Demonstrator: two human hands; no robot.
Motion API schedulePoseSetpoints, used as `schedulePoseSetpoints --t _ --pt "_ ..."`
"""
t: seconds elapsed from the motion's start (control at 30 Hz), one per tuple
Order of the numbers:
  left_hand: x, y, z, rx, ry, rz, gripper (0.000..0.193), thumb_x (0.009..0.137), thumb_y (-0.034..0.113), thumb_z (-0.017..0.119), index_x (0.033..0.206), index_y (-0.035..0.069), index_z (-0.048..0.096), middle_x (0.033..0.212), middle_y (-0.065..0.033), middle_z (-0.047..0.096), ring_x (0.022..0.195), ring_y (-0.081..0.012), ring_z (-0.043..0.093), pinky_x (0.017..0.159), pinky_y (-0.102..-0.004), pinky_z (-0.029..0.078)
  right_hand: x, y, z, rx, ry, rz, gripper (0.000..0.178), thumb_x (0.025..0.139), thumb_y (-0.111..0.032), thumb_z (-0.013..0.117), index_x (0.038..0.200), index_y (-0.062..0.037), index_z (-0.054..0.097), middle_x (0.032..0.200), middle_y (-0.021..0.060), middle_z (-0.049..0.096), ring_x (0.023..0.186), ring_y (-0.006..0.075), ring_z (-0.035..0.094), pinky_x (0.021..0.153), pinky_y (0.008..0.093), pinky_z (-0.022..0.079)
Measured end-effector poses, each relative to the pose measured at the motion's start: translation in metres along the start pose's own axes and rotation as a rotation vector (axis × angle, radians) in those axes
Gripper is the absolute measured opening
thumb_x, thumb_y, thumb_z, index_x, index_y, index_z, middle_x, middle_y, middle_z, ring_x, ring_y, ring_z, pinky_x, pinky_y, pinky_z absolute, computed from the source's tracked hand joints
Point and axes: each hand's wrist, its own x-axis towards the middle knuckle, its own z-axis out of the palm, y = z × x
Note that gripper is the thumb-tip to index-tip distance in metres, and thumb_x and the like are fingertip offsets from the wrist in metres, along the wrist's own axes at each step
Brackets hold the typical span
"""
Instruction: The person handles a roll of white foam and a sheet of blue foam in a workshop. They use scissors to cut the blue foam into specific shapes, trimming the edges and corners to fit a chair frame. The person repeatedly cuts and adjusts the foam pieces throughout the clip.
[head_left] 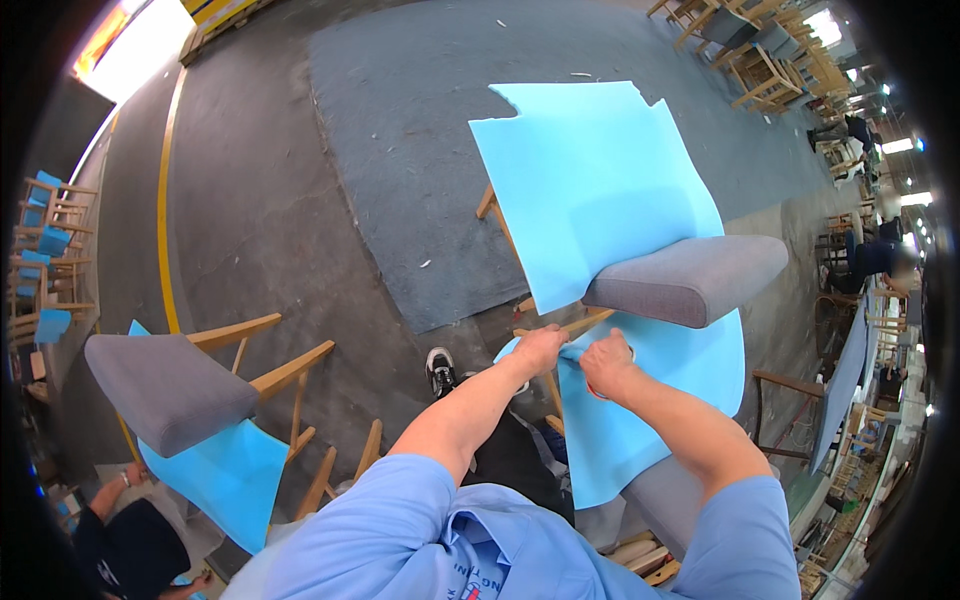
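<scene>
My left hand (pixel 541 348) is closed on the edge of a light blue foam sheet (pixel 650 385), beside a wooden chair's arm. Right next to it, my right hand (pixel 608 365) is closed around a tool with orange loops, mostly hidden by my fingers; its kind is not clear. The sheet's edge is bunched between the two hands. This sheet hangs over the near chair, whose grey seat (pixel 668 500) shows below it. A second blue sheet (pixel 605 185) drapes over the chair just beyond, under a grey padded backrest (pixel 690 278).
At left stands another wooden chair with a grey backrest (pixel 170 390) and a blue sheet (pixel 225 470). A co-worker in dark clothing (pixel 130 545) bends beside it. Stacked chairs (pixel 45 260) line the far left; more wooden frames (pixel 765 75) stand at far right.
</scene>
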Motion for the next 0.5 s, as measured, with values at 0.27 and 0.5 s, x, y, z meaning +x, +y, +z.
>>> schedulePoseSetpoints --t 0.27,0.5 --pt "-0.004 0.004 -0.006 -0.01 0.057 -0.008 0.034 0.082 0.009 0.067 0.116 0.008 0.07 0.118 -0.0164 0.069 0.11 -0.0387 0.065 0.094 -0.0493 0.053 0.026 -0.006 0.019 0.071 0.276 0.041 0.016 0.088 -0.02 0.064 0.09 -0.0165 0.079 0.095 0.009 0.075 0.086 0.0241 0.072 0.078 0.0449 0.046" --pt "-0.054 -0.028 -0.077 -0.027 0.12 -0.423 0.048 0.083 0.021 0.063 0.131 0.014 0.063 0.122 -0.0197 0.069 0.117 -0.0408 0.064 0.098 -0.0495 0.051 -0.044 -0.015 0.025 0.325 0.586 0.073 0.025 0.088 -0.033 0.07 0.103 -0.0131 0.073 0.091 0.0101 0.076 0.086 0.0288 0.074 0.075 0.0456 0.054"
